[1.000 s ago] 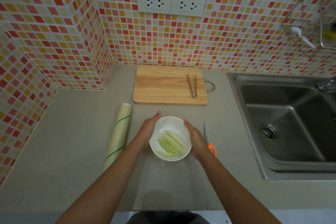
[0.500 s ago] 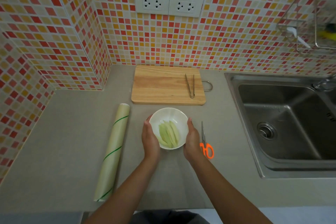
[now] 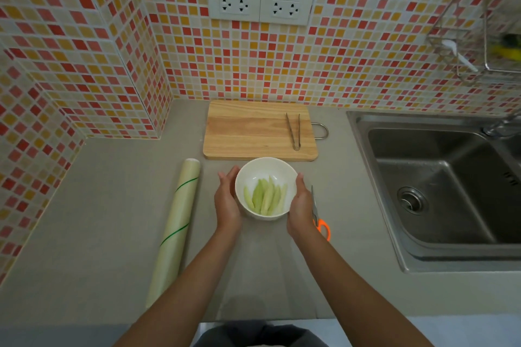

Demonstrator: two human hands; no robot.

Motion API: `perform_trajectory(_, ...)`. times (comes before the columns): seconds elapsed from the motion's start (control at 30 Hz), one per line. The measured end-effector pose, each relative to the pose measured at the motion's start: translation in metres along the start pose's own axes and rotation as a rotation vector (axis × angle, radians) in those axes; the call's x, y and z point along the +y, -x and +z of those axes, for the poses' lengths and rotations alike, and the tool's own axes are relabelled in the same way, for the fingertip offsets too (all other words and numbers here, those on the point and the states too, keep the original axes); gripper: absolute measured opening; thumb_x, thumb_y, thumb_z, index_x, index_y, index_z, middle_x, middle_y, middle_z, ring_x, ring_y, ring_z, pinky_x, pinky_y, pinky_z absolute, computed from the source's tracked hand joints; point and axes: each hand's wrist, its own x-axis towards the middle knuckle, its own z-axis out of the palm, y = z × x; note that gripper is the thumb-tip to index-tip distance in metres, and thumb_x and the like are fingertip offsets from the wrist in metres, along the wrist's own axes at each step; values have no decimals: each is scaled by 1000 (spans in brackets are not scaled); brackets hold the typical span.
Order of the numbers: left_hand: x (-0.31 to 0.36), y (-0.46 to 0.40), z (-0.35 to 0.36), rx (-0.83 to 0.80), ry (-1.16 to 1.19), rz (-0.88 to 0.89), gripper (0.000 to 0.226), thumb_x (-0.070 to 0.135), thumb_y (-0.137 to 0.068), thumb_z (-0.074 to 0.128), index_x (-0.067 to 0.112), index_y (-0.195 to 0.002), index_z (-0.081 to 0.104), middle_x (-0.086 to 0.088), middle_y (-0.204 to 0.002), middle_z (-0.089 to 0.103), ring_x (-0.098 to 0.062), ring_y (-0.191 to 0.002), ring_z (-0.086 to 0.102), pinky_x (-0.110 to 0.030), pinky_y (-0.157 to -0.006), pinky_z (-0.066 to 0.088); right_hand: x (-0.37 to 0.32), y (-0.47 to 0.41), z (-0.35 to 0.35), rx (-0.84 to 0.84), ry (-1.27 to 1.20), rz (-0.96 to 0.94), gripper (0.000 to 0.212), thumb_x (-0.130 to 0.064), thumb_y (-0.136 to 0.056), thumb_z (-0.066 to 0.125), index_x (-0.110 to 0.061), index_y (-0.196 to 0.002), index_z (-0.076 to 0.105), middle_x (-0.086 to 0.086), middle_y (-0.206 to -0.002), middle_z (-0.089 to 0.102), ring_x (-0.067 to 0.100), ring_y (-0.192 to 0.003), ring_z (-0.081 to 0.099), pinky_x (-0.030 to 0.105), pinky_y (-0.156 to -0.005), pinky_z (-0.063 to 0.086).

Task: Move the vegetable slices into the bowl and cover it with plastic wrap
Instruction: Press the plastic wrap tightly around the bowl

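No brand, label or readable writing shows on anything in view; the only marks are thin green lines winding round the roll of plastic wrap (image 3: 174,229).

The grey surface (image 3: 107,205) runs into a corner of red, orange and cream mosaic tile, with a double wall socket (image 3: 260,4) above. A wooden cutting board (image 3: 255,130) lies against the back wall, bare of slices, with metal tongs (image 3: 294,131) resting on its right part and a wire handle loop sticking out of its right edge. The roll lies to the left of the hands, slanting from near the board down toward the front edge. Orange-handled scissors (image 3: 318,217) lie just right of the right hand, partly hidden behind it. A steel sink (image 3: 439,186) fills the right side, and a wire rack (image 3: 479,36) hangs on the wall above it.

The white bowl (image 3: 265,170) sits on the surface just in front of the board, uncovered, and the pale green vegetable slices (image 3: 265,196) lie inside it, fanned lengthwise. The left hand (image 3: 227,200) cups the bowl's left wall and the right hand (image 3: 301,205) its right wall, fingers together, gently curved and pressed along the sides rather than curled into a fist.
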Motion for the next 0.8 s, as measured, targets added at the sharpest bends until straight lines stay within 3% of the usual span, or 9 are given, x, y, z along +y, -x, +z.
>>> perform_trajectory(0.07,-13,13,5,19,57,36,43,53,-99,30,37,-105,69,22,-106,70,7,-99,64,-23,-90,46,2,2,2,17,-26,-3,35,-51,-94,43,-28,-82,66,-12,-82,71,2,-78,65,22,-65,46)
perform_trajectory(0.17,-18,21,14,49,101,26,47,51,-101,23,36,-125,59,13,-123,66,-2,-111,62,-22,-91,50,9,10,8,23,-54,38,36,-53,-94,41,-27,-87,64,-8,-91,69,6,-86,62,23,-67,46)
perform_trajectory(0.27,-9,14,15,52,106,26,44,43,-103,24,33,-112,66,5,-118,68,-12,-112,62,-22,-86,51,8,13,6,-20,-65,37,37,-52,-95,40,-25,-95,65,-2,-100,70,12,-94,64,28,-78,49)
perform_trajectory(0.37,-5,5,10,34,93,18,45,43,-103,26,34,-101,70,9,-108,71,-15,-110,63,-24,-83,51,-5,10,1,-102,-80,28,40,-52,-94,41,-22,-101,67,1,-104,71,14,-98,65,30,-83,51)
perform_trajectory(0.47,-6,2,12,0,81,-29,49,50,-101,26,37,-99,74,6,-108,74,-19,-110,65,-36,-93,52,-9,10,0,-135,-120,49,41,-50,-95,41,-19,-106,65,4,-106,71,18,-100,65,33,-86,51)
perform_trajectory(0.53,-3,0,13,-7,81,-67,50,54,-99,27,39,-97,75,8,-104,75,-18,-108,66,-37,-92,52,-5,11,0,-133,-131,51,42,-51,-95,40,-20,-106,66,2,-101,72,16,-97,66,32,-82,52)
perform_trajectory(0.63,-1,-4,12,-46,73,-104,50,58,-97,28,41,-96,75,12,-100,76,-14,-104,67,-32,-84,54,-2,11,-3,-115,-165,57,42,-54,-95,39,-23,-102,66,0,-102,71,15,-98,65,33,-88,51)
perform_trajectory(0.8,0,-7,8,-79,166,-174,51,56,-97,30,31,-102,75,1,-108,75,-20,-103,69,-39,-89,54,-1,11,1,-97,-145,71,44,-57,-94,37,-24,-101,65,4,-109,69,18,-103,63,35,-95,48)
